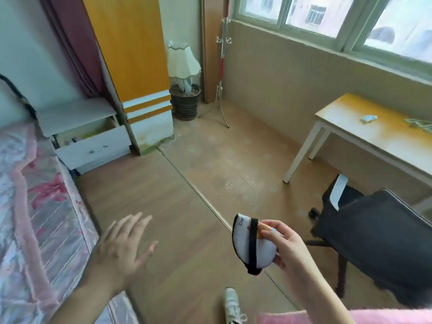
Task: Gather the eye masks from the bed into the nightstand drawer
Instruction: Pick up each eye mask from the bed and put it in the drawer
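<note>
Between the thumb and fingers of the right hand [284, 244] sits a folded white fabric eye mask with black trim and a black elastic strap [251, 245], pinched and held in the air above the brown wood-look floor [177, 206]. Left of that grip, the left hand [121, 249] hangs empty, fingers spread apart, just beside the edge of the bed with its pink floral cover [35, 206]. Well beyond the left hand, at the head of the bed, the white nightstand [77, 115] has its drawer [93, 148] pulled open. Right of the mask stands a black office chair [374, 242], with a yellow-topped white-legged desk [374, 132] beyond it.
</note>
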